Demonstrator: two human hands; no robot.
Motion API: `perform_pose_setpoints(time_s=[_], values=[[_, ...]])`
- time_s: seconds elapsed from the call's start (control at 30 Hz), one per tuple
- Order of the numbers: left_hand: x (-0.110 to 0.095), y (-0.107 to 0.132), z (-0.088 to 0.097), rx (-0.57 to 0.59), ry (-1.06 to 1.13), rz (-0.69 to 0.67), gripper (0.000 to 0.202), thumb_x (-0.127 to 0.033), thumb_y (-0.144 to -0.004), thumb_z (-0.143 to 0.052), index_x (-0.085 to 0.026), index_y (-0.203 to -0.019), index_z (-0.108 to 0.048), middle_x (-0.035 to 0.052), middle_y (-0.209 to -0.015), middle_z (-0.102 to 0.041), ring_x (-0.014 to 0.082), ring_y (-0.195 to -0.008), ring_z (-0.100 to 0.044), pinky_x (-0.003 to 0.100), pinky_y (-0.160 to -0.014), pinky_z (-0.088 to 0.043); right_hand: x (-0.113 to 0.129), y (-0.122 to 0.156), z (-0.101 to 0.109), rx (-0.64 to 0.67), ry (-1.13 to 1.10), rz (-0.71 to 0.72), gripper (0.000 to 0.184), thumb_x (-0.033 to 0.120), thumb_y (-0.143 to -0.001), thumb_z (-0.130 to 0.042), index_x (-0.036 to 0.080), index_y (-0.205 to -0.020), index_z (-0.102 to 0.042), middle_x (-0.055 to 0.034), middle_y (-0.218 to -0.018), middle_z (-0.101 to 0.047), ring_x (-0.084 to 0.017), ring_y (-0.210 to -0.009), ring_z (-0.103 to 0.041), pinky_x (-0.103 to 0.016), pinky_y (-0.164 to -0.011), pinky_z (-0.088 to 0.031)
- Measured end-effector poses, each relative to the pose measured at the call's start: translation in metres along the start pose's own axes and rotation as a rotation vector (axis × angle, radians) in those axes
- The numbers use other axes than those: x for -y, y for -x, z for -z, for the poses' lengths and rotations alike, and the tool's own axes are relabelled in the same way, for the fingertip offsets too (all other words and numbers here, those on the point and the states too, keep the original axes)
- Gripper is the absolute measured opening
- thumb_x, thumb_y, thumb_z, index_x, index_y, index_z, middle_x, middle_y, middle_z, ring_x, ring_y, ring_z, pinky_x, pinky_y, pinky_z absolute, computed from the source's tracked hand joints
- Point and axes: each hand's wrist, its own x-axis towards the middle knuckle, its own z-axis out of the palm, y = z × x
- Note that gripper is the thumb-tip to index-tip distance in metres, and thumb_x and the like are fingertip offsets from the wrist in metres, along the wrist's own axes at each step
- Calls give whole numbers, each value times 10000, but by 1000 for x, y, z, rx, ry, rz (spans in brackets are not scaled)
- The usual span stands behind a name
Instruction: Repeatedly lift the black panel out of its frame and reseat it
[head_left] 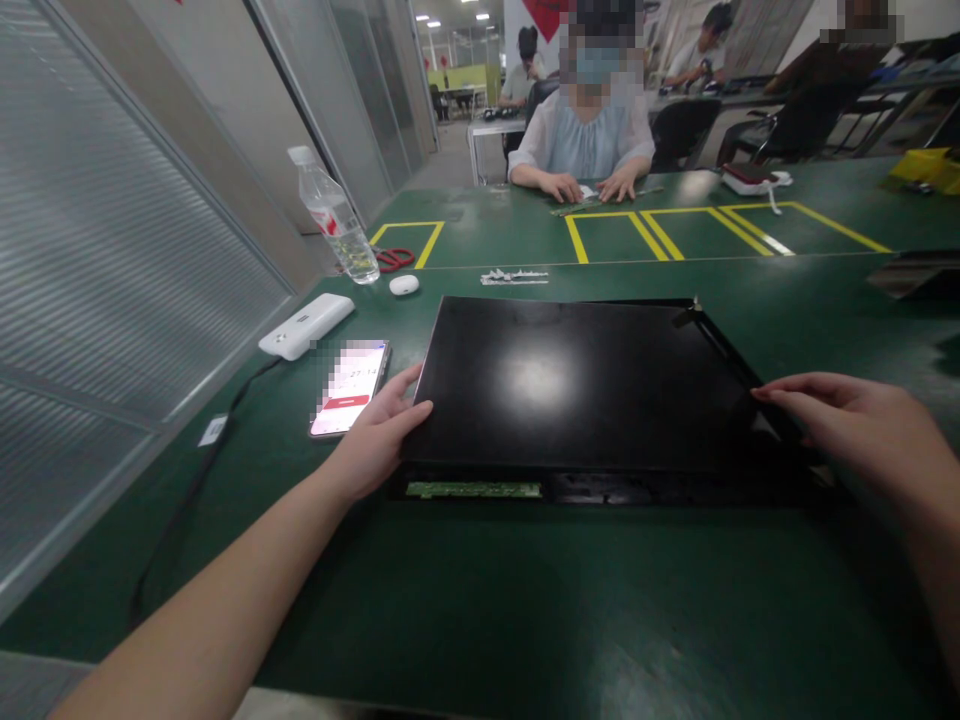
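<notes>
A black, glossy flat display panel [592, 390] lies over a dark frame on the green table. Along its near edge runs a green circuit board strip [474, 490]. My left hand [386, 430] grips the panel's left edge, thumb on top and fingers at the side. At the right edge, my right hand [855, 410] pinches with thumb and forefinger; the fingertips meet the corner of the panel or its frame, and I cannot tell exactly which. A small loose tab [686, 317] shows at the far right corner.
Left of the panel are a lit phone [351, 388], a white power bank [307, 326] with a black cable, a water bottle [334, 220], an earbud case [404, 285] and red-handled scissors [395, 260]. White scraps [514, 277] lie beyond. A person [589, 140] sits opposite, hands on the green table [525, 600].
</notes>
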Motion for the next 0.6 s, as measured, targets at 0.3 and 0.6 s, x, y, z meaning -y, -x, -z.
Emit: perform_pose_setpoints(time_s=[0.3,0.6], values=[[2,-1,1,-2,-12,-8,771,-175,-834,-770,-202,-1545,-471,122,-1228,-800,335,-1087,-781,439,-903,-666,-5,-2,0,14,12,24,460,555,-597,-652,246,-906,-801,-59,-809,-759,-256,-685,-661,-394,-628,-513],[1,1,-1,-11,-14,-10,732,-178,-828,-781,-215,-1509,-515,105,-1180,-815,310,-991,-806,390,-814,-683,-15,-11,-1,32,30,31,483,578,-623,-645,260,-951,-800,-54,-832,-764,-266,-688,-680,-415,-663,-522]])
